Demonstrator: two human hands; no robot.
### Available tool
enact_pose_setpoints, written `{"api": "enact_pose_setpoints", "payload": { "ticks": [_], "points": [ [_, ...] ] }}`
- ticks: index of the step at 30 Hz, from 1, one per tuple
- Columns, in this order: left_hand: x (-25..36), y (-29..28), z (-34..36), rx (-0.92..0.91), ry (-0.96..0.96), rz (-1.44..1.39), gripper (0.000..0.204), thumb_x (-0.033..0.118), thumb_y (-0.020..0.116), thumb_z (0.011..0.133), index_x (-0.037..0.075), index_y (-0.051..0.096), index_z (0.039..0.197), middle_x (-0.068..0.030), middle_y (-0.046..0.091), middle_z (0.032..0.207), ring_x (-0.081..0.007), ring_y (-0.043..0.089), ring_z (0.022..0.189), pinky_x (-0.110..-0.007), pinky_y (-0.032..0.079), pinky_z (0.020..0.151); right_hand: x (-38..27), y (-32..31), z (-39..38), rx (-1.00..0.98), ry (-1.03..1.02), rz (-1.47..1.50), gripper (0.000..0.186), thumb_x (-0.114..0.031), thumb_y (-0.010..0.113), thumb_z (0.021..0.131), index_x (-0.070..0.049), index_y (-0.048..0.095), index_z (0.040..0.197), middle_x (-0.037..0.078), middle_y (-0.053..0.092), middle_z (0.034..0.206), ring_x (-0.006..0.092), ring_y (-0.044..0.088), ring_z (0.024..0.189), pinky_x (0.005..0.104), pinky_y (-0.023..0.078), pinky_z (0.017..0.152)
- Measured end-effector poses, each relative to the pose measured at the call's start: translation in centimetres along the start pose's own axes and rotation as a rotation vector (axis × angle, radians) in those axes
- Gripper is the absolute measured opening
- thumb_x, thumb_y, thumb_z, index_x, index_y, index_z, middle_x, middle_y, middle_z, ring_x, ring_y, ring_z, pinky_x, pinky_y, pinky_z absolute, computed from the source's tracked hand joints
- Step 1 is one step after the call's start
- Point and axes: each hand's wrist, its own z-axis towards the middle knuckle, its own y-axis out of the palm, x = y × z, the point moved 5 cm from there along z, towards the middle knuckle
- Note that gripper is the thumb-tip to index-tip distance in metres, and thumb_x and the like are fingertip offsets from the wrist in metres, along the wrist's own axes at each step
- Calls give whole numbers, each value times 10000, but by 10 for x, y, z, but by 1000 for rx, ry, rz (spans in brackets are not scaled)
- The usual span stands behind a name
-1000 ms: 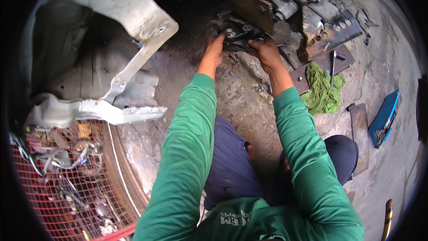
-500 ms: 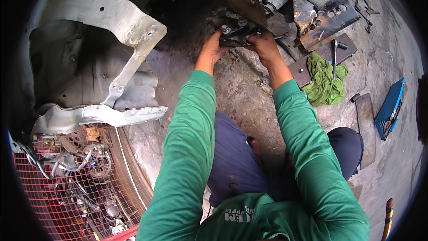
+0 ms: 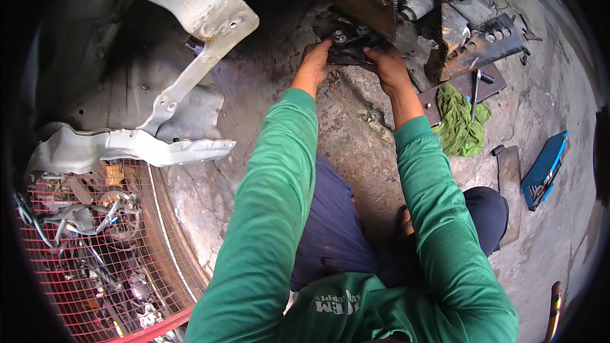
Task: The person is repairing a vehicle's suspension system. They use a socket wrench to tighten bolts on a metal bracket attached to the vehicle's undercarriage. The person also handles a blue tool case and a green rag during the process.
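Between my hands, at the far middle of the view, sits a dark metal part with bolts (image 3: 348, 46). My left hand (image 3: 313, 65) is closed on its left side, thumb near a bright bolt head on top. Its right side is gripped by my right hand (image 3: 389, 68), thumb over the near edge and fingers mostly hidden. A brown, rusty metal plate (image 3: 361, 3) slants up just behind the part. Shadow hides the far edge and underside, so I cannot tell whether the part is attached to anything.
A grey sheet-metal car body piece (image 3: 202, 38) juts in at left, above a red wire mesh cage (image 3: 89, 235) of parts. At right are a drilled steel bar (image 3: 486, 44), a green cloth (image 3: 459, 121), a ratchet wrench (image 3: 476, 95) and a blue case (image 3: 546, 170).
The view has shifted slightly, so my hands, the metal part and the plate appear a little further right. Both hands keep their hold on the part.
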Motion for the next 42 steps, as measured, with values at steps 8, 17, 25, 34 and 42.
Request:
{"api": "enact_pose_setpoints", "payload": {
  "ticks": [8, 17, 25, 34, 42],
  "points": [
    [-16, -22, 10, 54, -16, -79, 450, 303, 742, 930, 12, 646, 1260, -141, 711, 1166, -299, 711, 1019, -524, 572, 892, 6, 13, -6, 10, 58, -19, 499, -22, 697, 895, -4, 514, 1359, 112, 687, 1156, 239, 694, 1013, 414, 592, 838],
    [-55, -33, 23, 118, -137, -258, 548, 332, 697, 829, 107, 602, 1319, -145, 662, 1294, -365, 578, 1247, -613, 388, 1106, 36, -7, 0, 32, 262, 284, 385, -245, 687, 965, -90, 592, 1305, 64, 683, 1224, 246, 659, 1103, 485, 538, 968],
    [-70, -29, 33, 150, -214, -347, 540, 281, 624, 828, 76, 594, 1327, -172, 571, 1387, -361, 511, 1314, -611, 316, 1143, 29, 2, 9, 369, 417, 76, 615, -614, 511, 999, -118, 567, 1357, 86, 690, 1253, 263, 670, 1089, 549, 498, 979],
    [-77, -44, 58, 113, -140, -537, 674, 595, 424, 949, 119, 577, 1400, -106, 564, 1461, -303, 526, 1335, -567, 357, 1149, 44, -29, 35, 216, 393, 21, 333, -450, 618, 1016, -122, 631, 1074, 6, 680, 860, 182, 666, 700, 408, 578, 677],
    [-72, -40, 18, 233, -272, -211, 851, 717, 310, 973, 83, 441, 1526, -171, 499, 1518, -351, 471, 1404, -576, 336, 1178, 77, -33, 17, 170, 385, 305, 354, -363, 602, 1048, -21, 628, 1138, 92, 718, 1032, 237, 706, 846, 440, 595, 781]
  ]
}}
